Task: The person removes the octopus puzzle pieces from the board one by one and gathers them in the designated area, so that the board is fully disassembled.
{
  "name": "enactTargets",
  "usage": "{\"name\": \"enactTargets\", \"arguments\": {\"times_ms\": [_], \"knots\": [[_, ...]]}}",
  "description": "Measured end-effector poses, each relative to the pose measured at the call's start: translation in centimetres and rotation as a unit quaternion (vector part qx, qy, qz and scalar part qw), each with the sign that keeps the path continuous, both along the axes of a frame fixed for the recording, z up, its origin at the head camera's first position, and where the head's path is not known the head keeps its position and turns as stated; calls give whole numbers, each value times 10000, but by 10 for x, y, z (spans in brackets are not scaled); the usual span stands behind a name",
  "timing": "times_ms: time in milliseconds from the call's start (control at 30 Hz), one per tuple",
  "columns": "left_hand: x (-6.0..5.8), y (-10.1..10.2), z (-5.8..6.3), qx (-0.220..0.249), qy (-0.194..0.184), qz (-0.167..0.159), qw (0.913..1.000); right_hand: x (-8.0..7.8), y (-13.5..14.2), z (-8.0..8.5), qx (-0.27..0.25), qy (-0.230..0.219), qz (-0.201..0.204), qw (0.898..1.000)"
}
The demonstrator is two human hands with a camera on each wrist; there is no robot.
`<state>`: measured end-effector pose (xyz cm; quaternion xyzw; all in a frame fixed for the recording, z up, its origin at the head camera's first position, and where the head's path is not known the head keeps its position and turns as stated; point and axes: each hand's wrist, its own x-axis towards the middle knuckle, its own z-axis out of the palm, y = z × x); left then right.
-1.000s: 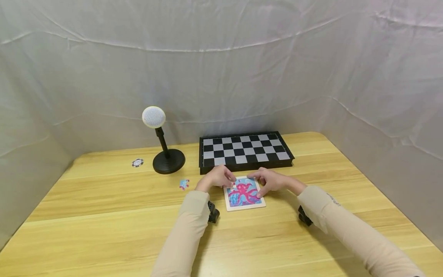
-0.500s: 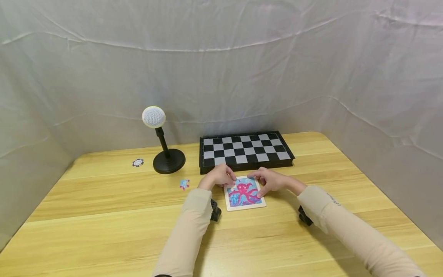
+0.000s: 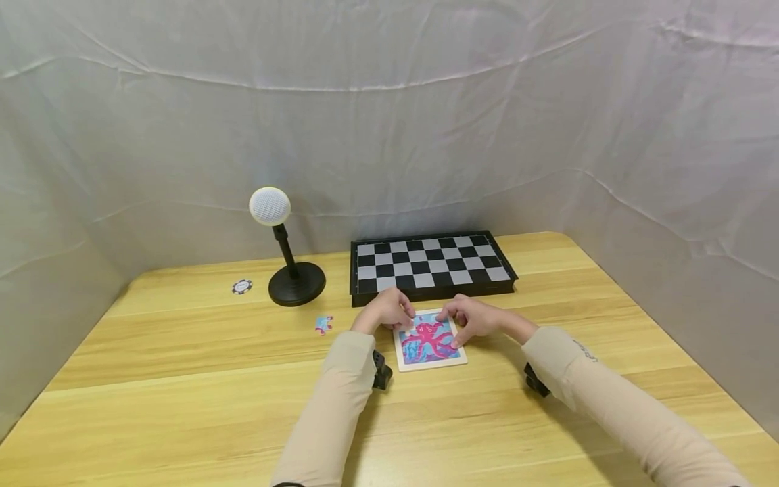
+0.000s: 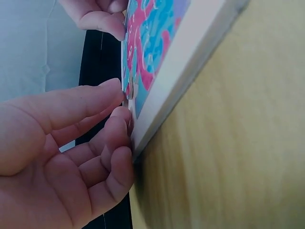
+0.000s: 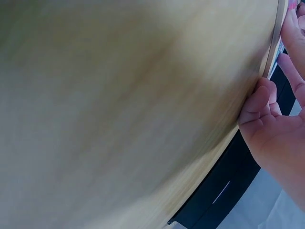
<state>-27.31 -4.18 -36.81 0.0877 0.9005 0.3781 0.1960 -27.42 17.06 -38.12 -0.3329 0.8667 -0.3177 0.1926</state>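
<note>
A square octopus jigsaw puzzle in a white frame lies on the table between both hands. At its upper left corner, my left hand pinches a small puzzle piece between thumb and forefinger. In the left wrist view that piece stands slightly proud of the picture, with the other fingers curled by the frame's edge. My right hand rests on the puzzle's right side, thumb and forefinger spread over the picture. Its remaining fingers bend against the frame's side in the right wrist view. Another puzzle piece lies loose to the left.
Directly behind the puzzle sits a black-framed chessboard. A microphone-shaped object on a black stand rises at the back left, with a poker chip beside it. Pale cloth hangs around the wooden table.
My left hand has shifted slightly to the right at the puzzle's corner, and the piece it pinches now sits lower. My right forefinger has moved from the top edge onto the picture.
</note>
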Motion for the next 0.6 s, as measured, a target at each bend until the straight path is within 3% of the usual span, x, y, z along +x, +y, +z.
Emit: {"name": "enactTargets", "arguments": {"times_ms": [600], "knots": [[-1,1,-1,428,156,189,9988,-2,0,0,15,94,100,9999]]}}
